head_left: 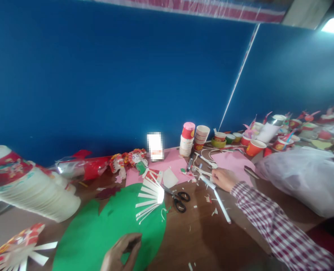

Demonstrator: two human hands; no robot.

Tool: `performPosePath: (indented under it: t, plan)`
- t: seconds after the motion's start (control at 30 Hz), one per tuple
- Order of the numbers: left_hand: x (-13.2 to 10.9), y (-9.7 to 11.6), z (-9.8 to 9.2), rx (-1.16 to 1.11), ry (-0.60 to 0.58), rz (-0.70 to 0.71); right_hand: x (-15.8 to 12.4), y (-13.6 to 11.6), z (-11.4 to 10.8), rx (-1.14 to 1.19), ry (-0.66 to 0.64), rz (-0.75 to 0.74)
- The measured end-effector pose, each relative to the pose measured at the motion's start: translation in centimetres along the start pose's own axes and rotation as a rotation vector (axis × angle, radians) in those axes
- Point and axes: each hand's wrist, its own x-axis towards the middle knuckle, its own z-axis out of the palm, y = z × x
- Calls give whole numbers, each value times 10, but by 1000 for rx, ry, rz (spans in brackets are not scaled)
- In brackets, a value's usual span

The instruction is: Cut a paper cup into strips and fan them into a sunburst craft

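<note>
My left hand (123,252) hovers over a green paper sheet (99,233), fingers curled, a gap between thumb and fingertips, nothing held. In front of it lies a cut paper cup (160,195) with its wall slit into white strips spread like a fan. Black-handled scissors (181,199) rest beside the cup, blades partly hidden by it. Farther right, my right hand (223,178) is closed at the end of a thin pale stick (203,172) among pens and cords. Just below that hand are a white pen (207,182) and another white pen (222,207).
Stacked paper cups (201,137) stand along the blue wall (113,75). A large tilted cup stack (34,188) is at left, near another strip-cut cup (20,250). A plastic bag (305,177) bulges at right. Paper scraps dot the brown table (195,233).
</note>
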Motion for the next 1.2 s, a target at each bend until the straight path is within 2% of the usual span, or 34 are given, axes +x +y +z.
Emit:
performPosePath:
  t: [0.1,0.2,0.3,0.4,0.47,0.6,0.73,0.87,1.03,1.1,1.2]
  plan:
    - [6,7,4,15,23,35,-6,-3,-19,53,53,-30]
    - [12,10,12,55,118,95,-10,-21,-40,120,95,-40]
    - [16,7,19,156,287,227,-7,-53,-50,240,136,-145]
    - [22,4,24,312,395,266,3,-93,-43,379,167,-286]
    - [27,4,25,379,384,278,11,-121,-32,434,169,-338]
    - [36,6,26,434,235,348,28,-170,-11,572,147,-367]
    - [37,7,29,397,181,403,38,-198,-2,606,192,-429]
    - [33,10,35,352,155,438,35,-205,-1,571,200,-469]
    - [35,19,32,265,90,488,18,-194,-9,600,201,-429]
    - [40,23,24,216,144,482,10,-186,-15,673,192,-423]
    - [52,28,12,158,302,404,-1,-175,-21,821,131,-437]
